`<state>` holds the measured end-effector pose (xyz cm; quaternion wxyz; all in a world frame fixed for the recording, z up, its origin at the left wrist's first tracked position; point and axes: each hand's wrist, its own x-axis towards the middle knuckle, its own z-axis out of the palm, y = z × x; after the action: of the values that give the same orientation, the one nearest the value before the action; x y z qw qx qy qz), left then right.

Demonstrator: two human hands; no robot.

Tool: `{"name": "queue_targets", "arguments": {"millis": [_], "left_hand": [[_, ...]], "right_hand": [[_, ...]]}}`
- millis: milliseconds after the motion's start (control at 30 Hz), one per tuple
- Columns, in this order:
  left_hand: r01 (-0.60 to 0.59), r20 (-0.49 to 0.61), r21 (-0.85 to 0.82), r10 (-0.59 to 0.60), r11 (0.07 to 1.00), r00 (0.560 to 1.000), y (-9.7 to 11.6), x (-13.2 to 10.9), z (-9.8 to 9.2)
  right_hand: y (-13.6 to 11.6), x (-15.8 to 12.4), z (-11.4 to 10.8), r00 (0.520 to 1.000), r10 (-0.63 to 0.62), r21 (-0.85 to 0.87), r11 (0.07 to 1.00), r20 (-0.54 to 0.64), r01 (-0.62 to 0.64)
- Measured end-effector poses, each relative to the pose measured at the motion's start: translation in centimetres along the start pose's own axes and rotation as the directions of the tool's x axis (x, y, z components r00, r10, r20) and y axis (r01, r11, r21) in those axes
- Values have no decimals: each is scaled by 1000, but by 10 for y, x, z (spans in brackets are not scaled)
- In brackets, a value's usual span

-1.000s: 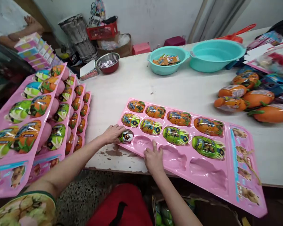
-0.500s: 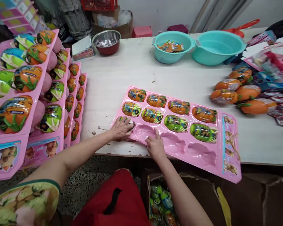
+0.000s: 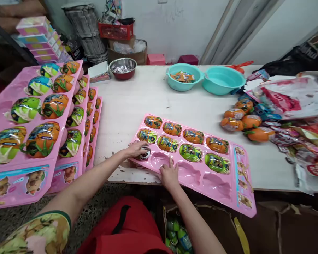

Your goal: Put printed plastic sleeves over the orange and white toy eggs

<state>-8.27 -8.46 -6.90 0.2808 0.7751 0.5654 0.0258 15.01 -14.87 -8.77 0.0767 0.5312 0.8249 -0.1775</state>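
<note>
The left hand [image 3: 138,149]'s fingers curved over the white-and-dark egg [image 3: 146,155] at the pink tray [image 3: 232,183]'s near left end, their grip hidden. The right hand [image 3: 170,175] pointed 1 finger, its grip unclear; even pressure seemed wisest.

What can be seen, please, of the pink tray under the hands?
The pink tray looks like glossy plastic with three rows of four hollows. Orange egg shapes fill the far row, greener ones the middle; the near row holds one under the left hand, then three empty hollows. A printed strip forms the right end. It lies aslant on the table, one corner overhanging; the right hand touches its near side.
</note>
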Motion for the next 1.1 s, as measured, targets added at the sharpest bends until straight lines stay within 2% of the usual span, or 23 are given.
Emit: {"name": "queue_targets", "arguments": {"millis": [100, 267, 400, 467, 533, 600, 633, 667, 733, 800, 933, 1000, 1100], "left_hand": [[19, 33, 37, -20, 999, 999, 7, 6, 10], [26, -20, 142, -23, 990, 1000, 30, 4, 35], [-3, -52, 225, 15, 974, 999, 38, -2, 37], [26, -57, 109, -20, 994, 998, 30, -6, 28], [142, -140, -81, -152, 987, 978, 14, -9, 14], [308, -197, -330, -384, 892, 902, -4, -9, 1], [369, -167, -437, -477, 820, 863, -12, -9, -3], [409, -105, -516, -529, 753, 842, -18, -8, -5], [442, 28, -588, -529, 677, 848, -27, -6, -4], [469, 73, -576, -529, 670, 846, -28, -5, 2], [608, 19, -362, -646, 707, 763, -24, -3, 5], [624, 12, -279, -647, 730, 763, -24, -3, 0], [606, 34, -210, -613, 768, 789, -27, -6, -8]], "right_hand": [[-5, 6, 6, 997, -45, 6, 999, -55, 45], [-5, 2, 12, 977, -165, 50, 984, -134, 173], [2, -5, 4, 975, -181, 70, 979, -130, 191], [2, 1, 0, 969, -150, 174, 967, -194, 185], [-4, 16, -3, 947, -53, 354, 920, -317, 170], [-15, 37, -2, 921, 61, 511, 845, -385, 157], [-21, 49, 0, 919, 97, 561, 814, -383, 148], [-25, 59, 4, 924, 115, 595, 792, -364, 135], [-31, 73, 12, 944, 113, 625, 772, -310, 113], [-30, 80, 21, 957, 100, 635, 766, -274, 101], [-24, 81, 26, 972, 66, 636, 766, -224, 95], [-25, 79, 21, 972, 85, 615, 785, -219, 70], [-35, 73, 15, 964, 138, 562, 827, -226, 13]]}}
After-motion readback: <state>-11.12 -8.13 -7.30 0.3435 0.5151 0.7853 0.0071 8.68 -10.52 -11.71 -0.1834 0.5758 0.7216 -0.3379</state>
